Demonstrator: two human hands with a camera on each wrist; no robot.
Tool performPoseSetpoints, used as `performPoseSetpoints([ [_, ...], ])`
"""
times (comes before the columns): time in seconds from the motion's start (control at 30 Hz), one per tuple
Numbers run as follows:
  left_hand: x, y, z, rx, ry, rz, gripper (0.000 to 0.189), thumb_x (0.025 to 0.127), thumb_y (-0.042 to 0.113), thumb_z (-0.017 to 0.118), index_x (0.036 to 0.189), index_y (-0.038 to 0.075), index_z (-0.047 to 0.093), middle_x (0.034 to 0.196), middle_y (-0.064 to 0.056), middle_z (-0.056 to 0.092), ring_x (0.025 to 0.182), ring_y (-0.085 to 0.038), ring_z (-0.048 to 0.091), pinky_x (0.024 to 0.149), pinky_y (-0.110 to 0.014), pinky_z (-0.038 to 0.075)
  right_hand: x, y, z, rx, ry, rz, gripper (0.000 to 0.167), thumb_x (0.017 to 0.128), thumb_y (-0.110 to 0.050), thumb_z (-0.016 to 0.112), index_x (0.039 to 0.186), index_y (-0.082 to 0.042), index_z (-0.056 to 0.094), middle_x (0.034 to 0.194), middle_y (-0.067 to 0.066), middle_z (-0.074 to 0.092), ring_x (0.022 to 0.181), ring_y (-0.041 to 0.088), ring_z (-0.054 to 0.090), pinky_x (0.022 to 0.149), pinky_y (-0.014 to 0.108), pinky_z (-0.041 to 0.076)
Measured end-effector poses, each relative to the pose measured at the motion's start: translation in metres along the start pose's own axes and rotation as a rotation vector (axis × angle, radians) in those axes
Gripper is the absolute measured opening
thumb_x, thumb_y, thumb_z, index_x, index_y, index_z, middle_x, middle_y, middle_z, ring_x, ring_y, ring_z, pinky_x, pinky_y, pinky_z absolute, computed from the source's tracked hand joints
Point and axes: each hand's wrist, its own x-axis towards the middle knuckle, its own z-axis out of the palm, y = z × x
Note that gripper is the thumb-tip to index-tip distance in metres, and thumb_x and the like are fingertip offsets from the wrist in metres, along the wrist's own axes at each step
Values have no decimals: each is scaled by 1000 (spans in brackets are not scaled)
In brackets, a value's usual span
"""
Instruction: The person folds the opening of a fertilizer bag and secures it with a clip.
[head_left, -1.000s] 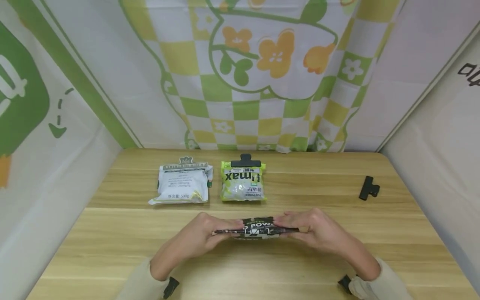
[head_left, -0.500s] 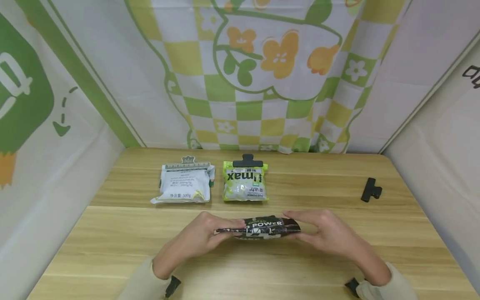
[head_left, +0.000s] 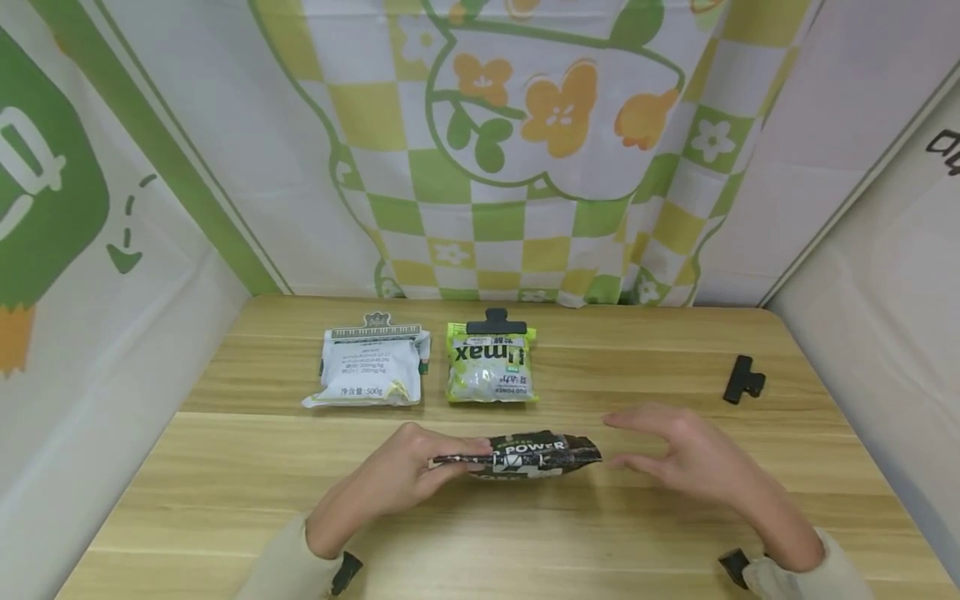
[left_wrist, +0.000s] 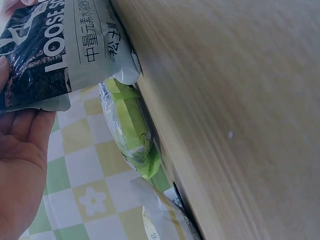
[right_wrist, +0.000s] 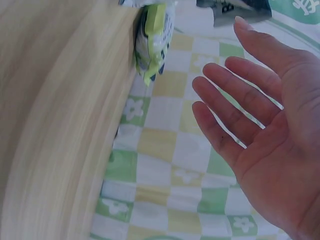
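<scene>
My left hand (head_left: 416,467) pinches the left end of a dark printed packet (head_left: 540,457), thumb on the near side and fingers on the far side. In the left wrist view the packet (left_wrist: 40,55) stands upright, its black face and pale lower band with lettering showing, the lower edge close to the table. Just right of the packet, my right hand (head_left: 682,454) is held with fingers and thumb spread apart and nothing between them. The right wrist view shows the right palm (right_wrist: 275,165) with its fingers extended, thumb tip near the packet's corner (right_wrist: 240,11).
A white packet (head_left: 371,371) with a patterned clip (head_left: 375,330) lies at the back left of the wooden table (head_left: 262,483). Beside it is a green-and-white packet (head_left: 489,371) with a black clip (head_left: 496,322). A loose black clip (head_left: 742,381) lies at the right.
My right hand has let go of the packet's right end and moved off to the right, its fingers opening. The left hand keeps its pinch on the packet.
</scene>
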Motion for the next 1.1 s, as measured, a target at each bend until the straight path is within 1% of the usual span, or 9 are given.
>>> performPoseSetpoints([
  [0.17,0,0,0,2,-1,-6,29,92,10,77,121,13,79,119,-7,80,58,15,30,51,-4,36,-3,10,-10,-29,11,45,46,72,-10,94,115,-9,78,111,5,82,98,23,79,86,30,64],
  [0.37,0,-1,0,-11,1,-13,29,93,10,77,121,13,79,119,-8,80,56,16,24,49,-5,34,-8,28,-23,-85,57,162,43,73,-7,93,114,-8,80,107,7,83,93,27,79,76,43,65],
  [0.5,0,0,0,-10,2,-14,29,92,9,77,122,13,79,119,-8,80,58,15,34,51,-5,37,-13,39,-30,-124,78,237,41,74,-10,93,112,-6,80,106,10,83,88,29,79,73,45,64],
  [0.53,0,0,0,-10,0,-17,29,93,9,77,122,14,79,119,-8,80,59,14,35,51,-5,37,-15,42,-32,-136,76,252,40,75,-11,93,113,-5,80,106,11,83,82,27,78,71,44,64],
  [0.73,0,2,-2,-5,-4,-34,30,93,10,77,122,15,79,120,-6,80,59,13,33,52,-5,36,-22,58,-44,-182,42,388,41,85,-20,88,119,-1,77,107,18,81,76,23,72,64,35,57],
  [0.87,0,2,-2,-8,-6,-37,30,93,10,77,122,15,79,121,-6,79,58,13,32,51,-5,35,-28,71,-52,-148,23,511,43,93,-24,82,124,5,72,110,26,78,85,36,74,66,36,58],
  [0.97,0,1,-1,-10,-11,-39,30,93,10,77,123,15,79,121,-7,79,59,13,36,52,-5,36,-34,83,-54,-143,40,566,43,96,-25,79,123,8,71,109,31,76,87,43,75,64,34,58],
  [1.03,0,1,-1,-8,-11,-38,30,93,10,77,123,15,79,121,-7,79,61,12,41,53,-5,38,-39,90,-56,-157,54,585,43,96,-25,78,121,9,71,107,32,76,86,43,76,62,30,56],
  [1.1,0,2,-1,-7,-12,-37,30,93,10,77,123,15,79,121,-7,79,61,12,42,53,-5,38,-43,97,-57,-174,60,603,44,96,-26,78,120,10,72,106,32,76,85,42,76,62,33,57],
])
